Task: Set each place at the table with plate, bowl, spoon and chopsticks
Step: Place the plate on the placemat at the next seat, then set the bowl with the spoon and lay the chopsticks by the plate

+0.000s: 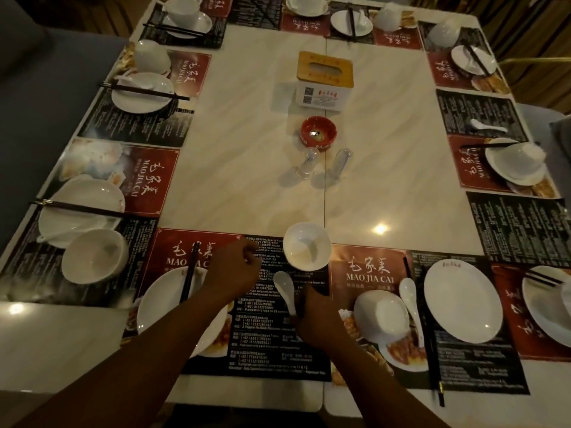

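Note:
At the near place, a white plate [167,304] lies on the left of the placemat, with dark chopsticks [189,274] across it. My left forearm covers part of the plate. A white bowl [307,246] stands upright at the mat's far edge. My left hand [234,268] hovers just left of the bowl with its fingers curled, and nothing shows in it. My right hand [312,316] pinches the handle of a white spoon [285,288], whose scoop points toward the bowl, low over the mat.
The place to the right has an upturned bowl [381,315], a spoon [409,299], a plate [463,301] and chopsticks [431,344]. Set places line both long sides. A tissue box [324,78], a red ashtray [318,134] and two clear shakers [324,165] stand mid-table.

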